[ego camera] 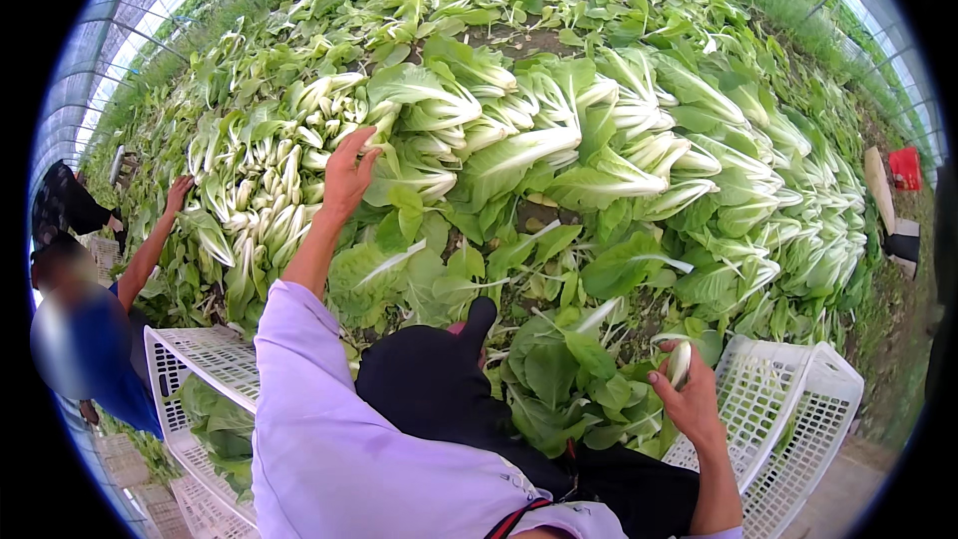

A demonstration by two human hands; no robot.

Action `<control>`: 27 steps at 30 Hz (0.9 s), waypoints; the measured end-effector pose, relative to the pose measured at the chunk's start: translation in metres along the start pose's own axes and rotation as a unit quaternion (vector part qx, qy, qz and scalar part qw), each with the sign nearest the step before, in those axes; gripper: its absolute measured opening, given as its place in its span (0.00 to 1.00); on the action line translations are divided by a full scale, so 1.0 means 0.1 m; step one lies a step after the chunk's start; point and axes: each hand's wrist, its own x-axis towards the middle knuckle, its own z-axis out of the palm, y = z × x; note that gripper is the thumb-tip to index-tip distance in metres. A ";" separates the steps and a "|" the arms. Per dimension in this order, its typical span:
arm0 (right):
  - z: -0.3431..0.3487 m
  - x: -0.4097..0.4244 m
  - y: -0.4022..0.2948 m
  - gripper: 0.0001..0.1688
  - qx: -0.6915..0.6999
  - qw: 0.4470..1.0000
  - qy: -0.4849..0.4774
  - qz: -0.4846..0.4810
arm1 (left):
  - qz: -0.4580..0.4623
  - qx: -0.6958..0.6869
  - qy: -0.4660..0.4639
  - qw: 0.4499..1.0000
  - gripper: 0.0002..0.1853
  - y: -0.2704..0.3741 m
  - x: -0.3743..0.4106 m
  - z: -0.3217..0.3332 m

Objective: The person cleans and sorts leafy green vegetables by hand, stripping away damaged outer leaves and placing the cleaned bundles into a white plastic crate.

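Note:
My left hand [349,174] reaches forward to the heap, its fingertips at a white-stemmed leafy cabbage [384,117]. Whether it grips that plant, I cannot tell. In front of it, a pile of small cabbages [266,172] lies with pale bases showing. Low on the right, my right hand [687,393] is closed around the white stem of a leafy green [679,364]. Loose green leaves [554,367] lie by my legs, just left of that hand. Long rows of larger white-stemmed cabbages [524,146] spread across the ground ahead.
White plastic crates stand at both sides, the right crate [812,389] tilted beside my right forearm and the left crate [202,359] holding greens. A co-worker [105,344] in blue reaches into the heap from the left. A red object [905,168] sits at far right.

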 end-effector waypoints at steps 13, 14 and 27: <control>-0.12 -0.19 -0.30 0.43 -0.010 0.991 0.061 -0.115 | 0.108 -0.221 -0.333 0.910 0.22 2.86 0.30 -0.29; -0.14 -0.21 -0.30 0.45 -0.001 0.991 0.071 -0.114 | 0.143 -0.239 -0.370 0.886 0.22 3.07 0.27 -0.15; 0.09 -0.19 -0.13 0.26 0.259 0.964 0.040 -0.039 | 0.165 -0.391 -0.399 0.813 0.20 3.94 -0.36 0.57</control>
